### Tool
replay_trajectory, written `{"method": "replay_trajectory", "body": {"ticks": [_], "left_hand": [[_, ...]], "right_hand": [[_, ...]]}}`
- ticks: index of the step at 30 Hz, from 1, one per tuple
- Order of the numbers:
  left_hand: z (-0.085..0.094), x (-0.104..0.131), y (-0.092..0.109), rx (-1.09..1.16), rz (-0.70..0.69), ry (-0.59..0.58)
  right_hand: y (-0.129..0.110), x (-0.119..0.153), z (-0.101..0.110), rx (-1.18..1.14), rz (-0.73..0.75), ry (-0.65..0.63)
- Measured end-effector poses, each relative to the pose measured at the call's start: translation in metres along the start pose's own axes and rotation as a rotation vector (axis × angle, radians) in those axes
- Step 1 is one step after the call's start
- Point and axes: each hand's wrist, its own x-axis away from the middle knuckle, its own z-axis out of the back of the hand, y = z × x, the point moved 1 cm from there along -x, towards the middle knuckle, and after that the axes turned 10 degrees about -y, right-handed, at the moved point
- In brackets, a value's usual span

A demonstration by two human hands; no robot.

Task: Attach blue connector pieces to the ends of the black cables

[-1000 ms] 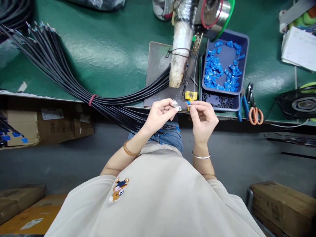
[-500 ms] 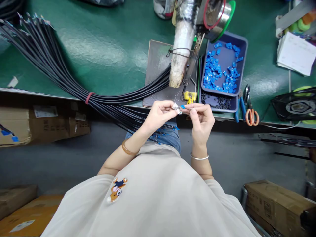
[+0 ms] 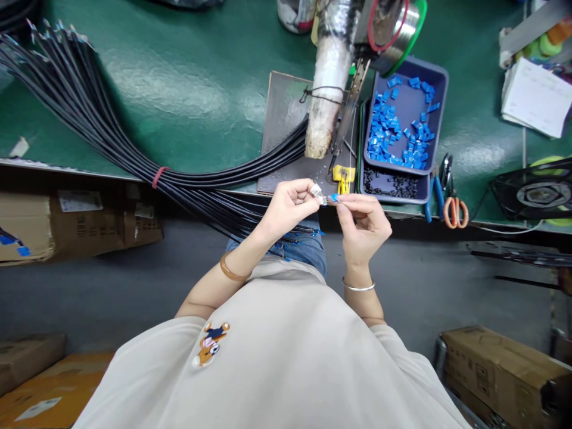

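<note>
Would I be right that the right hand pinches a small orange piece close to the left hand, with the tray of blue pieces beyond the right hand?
Not quite: the head view shows the small piece in the right hand is blue, not orange. It is close to the left hand, with the tray of blue pieces beyond.

On the green bench (image 3: 187,89), a white-wrapped duct (image 3: 329,77) slants down from the far edge, a wire tied around it. Just right of it is a spool (image 3: 404,30) with red and green rims. Farther right, a stack of paper (image 3: 534,98) lies beyond a black fan (image 3: 543,193). At the bench's near edge, orange-handled scissors (image 3: 454,202) lie just beside a blue-handled tool (image 3: 440,196). A pale scrap (image 3: 19,147) lies near the edge on the left. Below, a labelled carton (image 3: 93,220) stands left; another box (image 3: 500,369) stands near right on the grey floor (image 3: 402,286).
</note>
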Motion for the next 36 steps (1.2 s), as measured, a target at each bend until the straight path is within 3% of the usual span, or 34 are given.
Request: {"method": "replay_trajectory", "body": {"ticks": [3, 7, 15, 20, 26, 32, 36], "left_hand": [[-0.0012, 0.0008, -0.0006, -0.015, 0.012, -0.029], [-0.0018, 0.0017, -0.0009, -0.02, -0.008, -0.027], [-0.0022, 0.0026, -0.0012, -0.017, -0.029, 0.001], [-0.0018, 0.0016, -0.0035, -0.038, -0.016, -0.024], [-0.0018, 0.0025, -0.0019, -0.07, 0.037, -0.09], [-0.0019, 0.0003, 0.0004, -0.028, 0.021, -0.029], [-0.0008, -0.002, -0.0001, -0.004, 0.007, -0.028]], "right_hand": [[0.0018, -0.0017, 0.001, -0.035, -0.044, 0.021], [0.0011, -0.003, -0.0007, -0.069, -0.071, -0.069], [0.0045, -0.0041, -0.0023, -0.16, -0.07, 0.037], [0.0019, -0.0033, -0.0031, -0.132, -0.001, -0.027], [0.0057, -0.0051, -0.0021, -0.207, -0.103, -0.088], [0.0054, -0.003, -0.0013, -0.152, -0.101, 0.012], [0.0043, -0.0001, -0.0042, -0.19, -0.091, 0.005]]}}
